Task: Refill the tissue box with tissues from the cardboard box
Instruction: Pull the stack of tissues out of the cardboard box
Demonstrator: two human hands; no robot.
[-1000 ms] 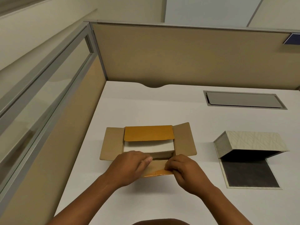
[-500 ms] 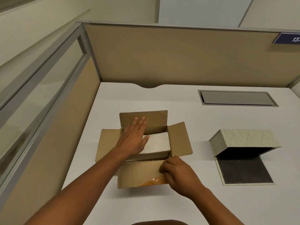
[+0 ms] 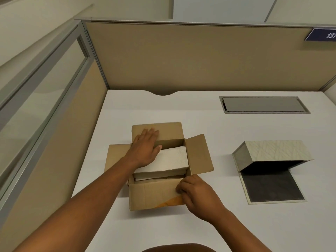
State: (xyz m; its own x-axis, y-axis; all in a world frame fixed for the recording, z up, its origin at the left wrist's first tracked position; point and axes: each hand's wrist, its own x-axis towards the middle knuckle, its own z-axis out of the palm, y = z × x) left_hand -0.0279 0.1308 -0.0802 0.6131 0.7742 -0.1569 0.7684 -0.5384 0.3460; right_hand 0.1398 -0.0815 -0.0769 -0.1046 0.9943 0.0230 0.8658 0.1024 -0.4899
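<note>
A brown cardboard box [image 3: 198, 155] sits open in the middle of the white desk, all flaps folded out. Inside lies a stack of white tissues [image 3: 171, 160]. My left hand [image 3: 145, 148] lies flat, fingers spread, over the left part of the stack and against the far flap. My right hand [image 3: 196, 193] pinches the right end of the near flap [image 3: 151, 195] and holds it down. To the right stands the patterned tissue box [image 3: 272, 150], its cover tipped up off a dark base panel [image 3: 271, 186], with nothing inside.
The white desk [image 3: 227, 135] is enclosed by beige partition walls behind and on the left. A grey cable hatch [image 3: 261, 104] is set into the desk at the back right. A blue number plate [image 3: 321, 34] hangs on the rear partition.
Both hands were at the near flap with the far flap folded over the tissues. The left hand then pushed the far flap open and now rests on it and the stack.
</note>
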